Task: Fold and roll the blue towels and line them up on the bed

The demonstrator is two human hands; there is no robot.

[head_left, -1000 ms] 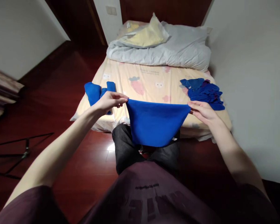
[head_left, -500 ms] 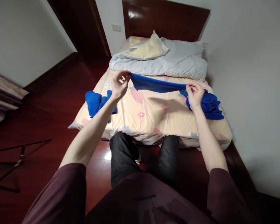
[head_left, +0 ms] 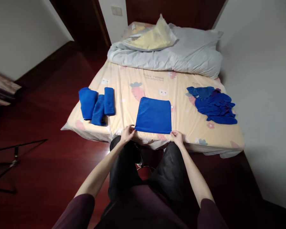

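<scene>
A blue cloth (head_left: 153, 115), squared off and flat, lies on the bed near its front edge. My left hand (head_left: 127, 134) pinches its near left corner, and my right hand (head_left: 177, 138) pinches the near right corner. To the left lie several folded blue cloths: a wide one (head_left: 88, 103), a middle one (head_left: 98, 109) and a narrow, upright-lying one (head_left: 109, 101). On the right side is a crumpled heap of blue cloths (head_left: 214, 106) with a bit of purple showing.
The bed (head_left: 124, 82) has a pale patterned sheet. Across its far end lie a rolled grey quilt (head_left: 193, 54) and a yellow pillow-like item in clear wrapping (head_left: 154, 38). A wall stands close on the right. A black metal stand (head_left: 15, 156) is on the floor at left.
Both hands have come down and closer together, bringing the blue cloth from a stretched hold in the air to lying flat on the bed. The view has tilted downward.
</scene>
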